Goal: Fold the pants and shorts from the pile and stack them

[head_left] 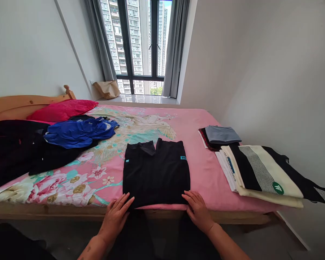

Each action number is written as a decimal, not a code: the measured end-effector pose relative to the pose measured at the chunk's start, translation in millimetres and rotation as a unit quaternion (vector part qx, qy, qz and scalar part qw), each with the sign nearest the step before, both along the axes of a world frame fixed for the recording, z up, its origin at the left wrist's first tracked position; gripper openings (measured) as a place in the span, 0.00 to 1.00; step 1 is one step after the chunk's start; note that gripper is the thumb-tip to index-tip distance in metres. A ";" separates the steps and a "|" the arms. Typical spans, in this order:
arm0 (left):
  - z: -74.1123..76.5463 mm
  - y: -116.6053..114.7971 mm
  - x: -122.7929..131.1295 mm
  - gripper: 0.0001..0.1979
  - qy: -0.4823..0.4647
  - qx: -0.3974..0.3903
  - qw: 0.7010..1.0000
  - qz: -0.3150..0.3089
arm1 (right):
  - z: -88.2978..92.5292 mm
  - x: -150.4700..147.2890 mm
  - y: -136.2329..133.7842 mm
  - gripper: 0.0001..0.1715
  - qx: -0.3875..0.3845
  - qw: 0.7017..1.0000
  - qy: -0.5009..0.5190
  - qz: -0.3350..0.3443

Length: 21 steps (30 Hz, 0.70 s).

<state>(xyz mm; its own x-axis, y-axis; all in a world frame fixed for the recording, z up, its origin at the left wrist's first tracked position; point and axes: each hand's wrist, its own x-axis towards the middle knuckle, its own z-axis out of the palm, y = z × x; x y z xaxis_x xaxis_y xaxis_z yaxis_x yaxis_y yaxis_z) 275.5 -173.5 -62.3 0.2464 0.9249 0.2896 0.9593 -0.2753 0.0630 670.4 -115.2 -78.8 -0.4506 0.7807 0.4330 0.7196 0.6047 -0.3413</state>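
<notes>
A black garment (157, 173) lies flat on the bed near its front edge, folded into a rough square. Its far edge has a notch in the middle, and small teal marks show on both sides; whether it is a shirt or shorts I cannot tell. My left hand (117, 213) rests at the near left corner, fingers stretched out and fingertips touching the cloth. At the near right corner, my right hand (197, 209) also has its fingers extended, with the tips on the fabric. Neither hand grips anything.
On the right, a stack of folded clothes (260, 173) sits beside a smaller folded pile (223, 134). A blue garment (81, 131) and black clothes (18, 151) lie heaped left, near a red pillow (62, 110). A paper bag (107, 89) stands on the windowsill.
</notes>
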 end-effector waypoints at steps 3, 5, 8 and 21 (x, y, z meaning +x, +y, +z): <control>2.7 6.9 -2.6 0.29 -0.019 -0.016 1.000 0.001 | -2.0 -0.7 7.4 0.30 0.007 1.000 0.001 -0.005; 3.0 10.8 -2.2 0.28 -0.032 -0.020 0.999 0.006 | 0.1 -3.2 11.6 0.29 0.006 1.000 0.015 -0.015; 7.2 10.1 -3.5 0.23 -0.047 -0.008 0.999 0.008 | 11.0 -4.6 12.9 0.22 -0.001 0.998 0.057 -0.016; 141.9 -64.0 25.7 0.11 -0.313 0.087 0.946 0.015 | 167.3 38.6 -50.3 0.08 -0.041 0.976 0.210 -0.031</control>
